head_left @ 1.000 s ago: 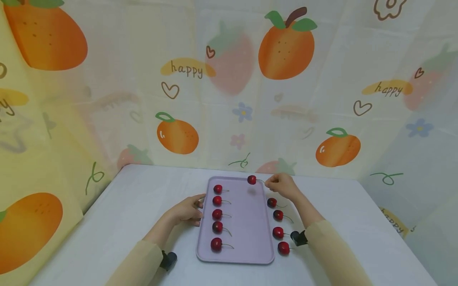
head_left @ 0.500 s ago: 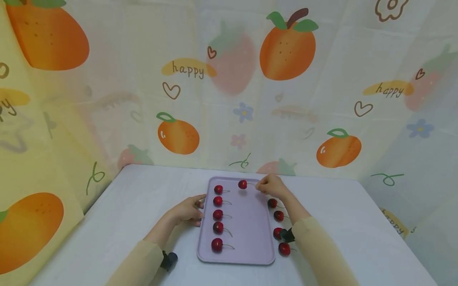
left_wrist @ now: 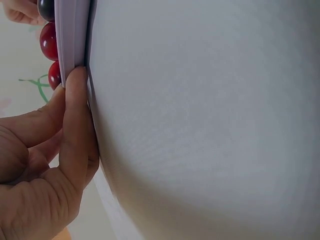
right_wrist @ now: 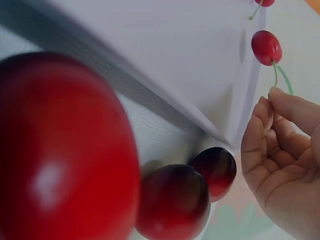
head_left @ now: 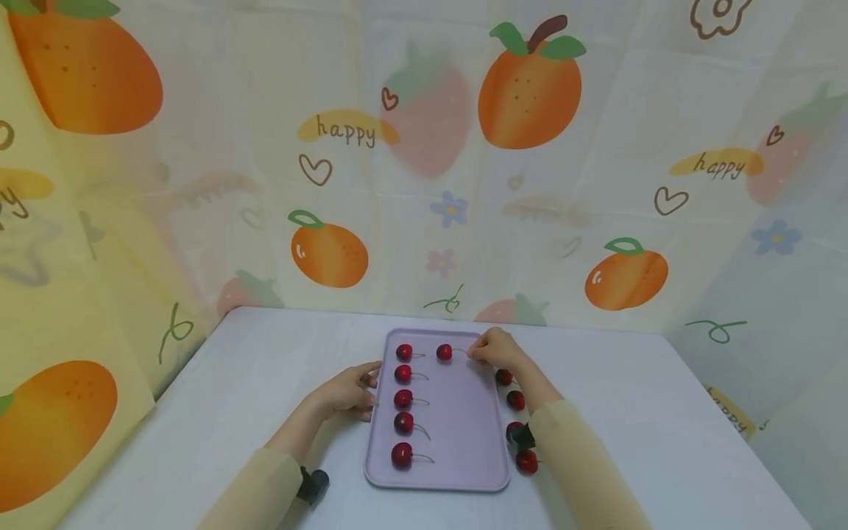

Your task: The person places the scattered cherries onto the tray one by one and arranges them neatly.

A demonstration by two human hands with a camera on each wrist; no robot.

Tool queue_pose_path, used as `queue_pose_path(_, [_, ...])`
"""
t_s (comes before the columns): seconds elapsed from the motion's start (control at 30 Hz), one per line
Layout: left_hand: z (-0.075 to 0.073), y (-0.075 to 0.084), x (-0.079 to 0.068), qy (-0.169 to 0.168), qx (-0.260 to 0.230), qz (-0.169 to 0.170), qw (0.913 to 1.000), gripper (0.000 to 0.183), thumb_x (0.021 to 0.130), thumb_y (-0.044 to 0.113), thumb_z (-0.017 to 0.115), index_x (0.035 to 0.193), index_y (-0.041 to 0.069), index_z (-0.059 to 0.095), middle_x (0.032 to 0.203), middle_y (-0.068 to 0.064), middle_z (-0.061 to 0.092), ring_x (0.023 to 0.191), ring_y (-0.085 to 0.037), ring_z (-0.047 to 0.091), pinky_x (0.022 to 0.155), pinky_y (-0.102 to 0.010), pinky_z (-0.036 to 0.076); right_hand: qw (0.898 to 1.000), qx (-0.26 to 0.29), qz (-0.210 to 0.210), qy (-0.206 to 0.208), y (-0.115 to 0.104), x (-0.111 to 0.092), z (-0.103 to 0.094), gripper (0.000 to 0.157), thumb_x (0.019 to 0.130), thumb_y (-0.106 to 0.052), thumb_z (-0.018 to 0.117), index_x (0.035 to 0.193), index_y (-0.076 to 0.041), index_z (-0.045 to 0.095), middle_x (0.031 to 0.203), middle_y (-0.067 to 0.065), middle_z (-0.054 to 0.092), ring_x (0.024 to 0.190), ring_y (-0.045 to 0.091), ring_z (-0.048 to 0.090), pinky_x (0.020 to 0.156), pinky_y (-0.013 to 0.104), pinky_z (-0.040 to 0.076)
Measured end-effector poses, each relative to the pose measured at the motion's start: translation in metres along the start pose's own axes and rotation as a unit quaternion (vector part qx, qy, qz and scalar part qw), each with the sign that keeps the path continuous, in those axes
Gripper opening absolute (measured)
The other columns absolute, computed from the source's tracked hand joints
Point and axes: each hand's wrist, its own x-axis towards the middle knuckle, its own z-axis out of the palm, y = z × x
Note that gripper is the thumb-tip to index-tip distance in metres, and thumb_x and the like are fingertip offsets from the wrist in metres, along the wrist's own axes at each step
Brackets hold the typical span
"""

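Note:
My right hand [head_left: 495,349] pinches the stem of a red cherry [head_left: 444,352] between thumb and fingertips, near the far end of a lilac tray [head_left: 457,434]. In the right wrist view that cherry [right_wrist: 266,48] sticks out from the fingertips, close over the tray. Down the tray's left side runs a column of several cherries [head_left: 403,399], stems pointing right. At the tray's left edge, my left hand [head_left: 346,390] holds the rim; the left wrist view shows its fingertips [left_wrist: 76,80] against the tray wall.
Several more cherries [head_left: 515,400] lie in a column on the white table [head_left: 629,427] just right of the tray, partly hidden by the right forearm and wrist camera. Behind the table hangs a fruit-printed cloth [head_left: 411,221].
My right hand has carried the cherry left and toward me, from over the tray's far right corner to beside the farthest cherry of the left column. My left hand stays put.

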Motion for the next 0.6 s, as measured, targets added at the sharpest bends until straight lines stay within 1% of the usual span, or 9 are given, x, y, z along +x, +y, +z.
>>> queue_pose_path(0.13, [0.0,0.0002,-0.0004,0.001,0.001,-0.002,1.0,0.077,0.085,-0.012,0.06,0.154,0.006,0.031,0.114,-0.013,0.046,0.075,-0.016,0.053,0.06,-0.026,0.061,1.0,0.002,0.002,-0.002,0.0018,0.0007,0.0014,0.02,0.087,-0.011,0.068,0.073,0.003,0.07,0.056,-0.006,0.05,0.057,0.008,0.045,0.053,0.018,0.038])
queue_pose_path(0.27, [0.0006,0.0,-0.0006,0.004,0.001,-0.004,1.0,0.077,0.085,-0.012,0.06,0.154,0.006,0.032,0.115,-0.014,0.046,0.075,-0.016,0.053,0.061,-0.026,0.061,1.0,0.006,0.007,0.002,0.0025,0.0,0.0026,0.017,0.087,-0.011,0.069,0.078,0.003,0.071,0.059,-0.005,0.053,0.058,0.008,0.048,0.054,0.018,0.041])
queue_pose_path(0.37, [0.0011,-0.0002,-0.0007,0.005,0.001,-0.004,1.0,0.077,0.085,-0.012,0.06,0.154,0.006,0.031,0.115,-0.014,0.046,0.074,-0.016,0.052,0.061,-0.027,0.061,1.0,-0.001,0.013,0.008,0.0032,-0.0002,0.0034,0.015,0.087,-0.011,0.07,0.081,0.003,0.073,0.059,-0.005,0.054,0.059,0.008,0.049,0.055,0.018,0.041])
queue_pose_path(0.6, [0.0014,0.0013,-0.0014,0.004,0.0,-0.004,1.0,0.077,0.086,-0.012,0.06,0.154,0.006,0.031,0.115,-0.014,0.046,0.075,-0.016,0.052,0.061,-0.027,0.061,0.999,-0.012,0.024,0.028,0.0029,-0.0007,0.0048,0.015,0.087,-0.011,0.071,0.081,0.002,0.074,0.057,-0.005,0.053,0.058,0.008,0.048,0.055,0.018,0.04])
